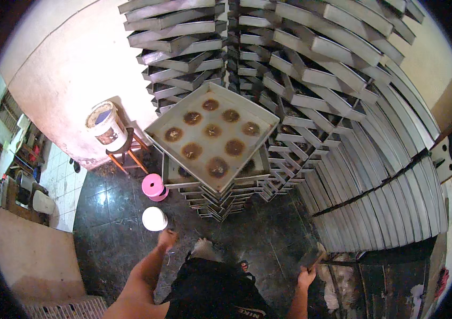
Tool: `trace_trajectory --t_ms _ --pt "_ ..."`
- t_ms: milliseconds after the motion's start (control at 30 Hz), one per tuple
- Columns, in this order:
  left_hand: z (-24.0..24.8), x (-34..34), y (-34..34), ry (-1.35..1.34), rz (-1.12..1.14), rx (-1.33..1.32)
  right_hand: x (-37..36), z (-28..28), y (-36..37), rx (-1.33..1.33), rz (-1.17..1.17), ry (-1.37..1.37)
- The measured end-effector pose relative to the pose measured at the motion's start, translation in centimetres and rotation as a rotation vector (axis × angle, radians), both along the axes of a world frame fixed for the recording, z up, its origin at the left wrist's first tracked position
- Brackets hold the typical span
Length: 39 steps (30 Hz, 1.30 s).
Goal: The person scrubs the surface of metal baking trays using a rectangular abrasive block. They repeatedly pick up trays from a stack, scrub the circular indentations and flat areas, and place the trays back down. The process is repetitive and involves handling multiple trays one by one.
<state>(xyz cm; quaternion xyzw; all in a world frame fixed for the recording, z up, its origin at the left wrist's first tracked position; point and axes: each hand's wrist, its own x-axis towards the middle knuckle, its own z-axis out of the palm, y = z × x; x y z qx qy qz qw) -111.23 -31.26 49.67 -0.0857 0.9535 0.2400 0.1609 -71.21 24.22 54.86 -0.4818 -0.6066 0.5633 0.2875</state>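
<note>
Well apart, one to each side of the body, the hands work separately: the right hand, at 3 o'clock, is closed round a flat tool whose exact kind is hard to make out, while the left hand, at 10 o'clock, curls near the rim of a white bucket; whether its fingers grip a handle cannot be told. Good handling here would likely mean keeping the bucket upright and level, and holding the tool firmly at its near end, its face clear of the metal on the right.

The left arm reaches forward and outward, nearly straight; the right arm points ahead, the tool angled toward 1 o'clock.

Straight ahead at 12 o'clock, a square tray with nine round brown patches sits cornerwise atop a stack of trays. A gentle touch seems wise, as its near corner juts past the tray beneath.

Just beyond the bucket, at 11 o'clock, stands a round pink plastic piece; farther out, a large pail rests on a wooden stool. Criss-crossed trays tower toward 1 o'clock, with others packed side by side at 2.
</note>
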Motion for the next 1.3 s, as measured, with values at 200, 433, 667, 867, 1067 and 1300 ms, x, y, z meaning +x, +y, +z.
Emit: trace_trajectory --t_ms 200,433,667,867,1067,1300 --pt "8.8 -20.5 -2.0 0.437 0.181 0.478 -20.2 17.5 -4.1 0.327 0.422 -0.146" --pt "23.9 -37.9 5.7 0.250 0.003 1.122 -44.9 35.1 -16.7 1.025 0.626 -0.290" --pt "30.1 -42.2 13.5 -0.263 -0.342 0.639 -60.6 30.2 -22.0 1.111 1.010 -0.605" --pt "30.3 -43.6 12.6 -0.272 -0.552 0.811 -67.4 27.6 -22.6 1.252 0.960 -0.705" --pt "30.3 -44.6 12.4 -0.344 -0.537 0.829 -70.0 27.8 -23.7 1.252 0.928 -0.756" --pt "28.8 -45.2 12.5 -0.298 -0.649 0.856 -76.4 27.0 -18.1 1.006 0.845 -0.906"
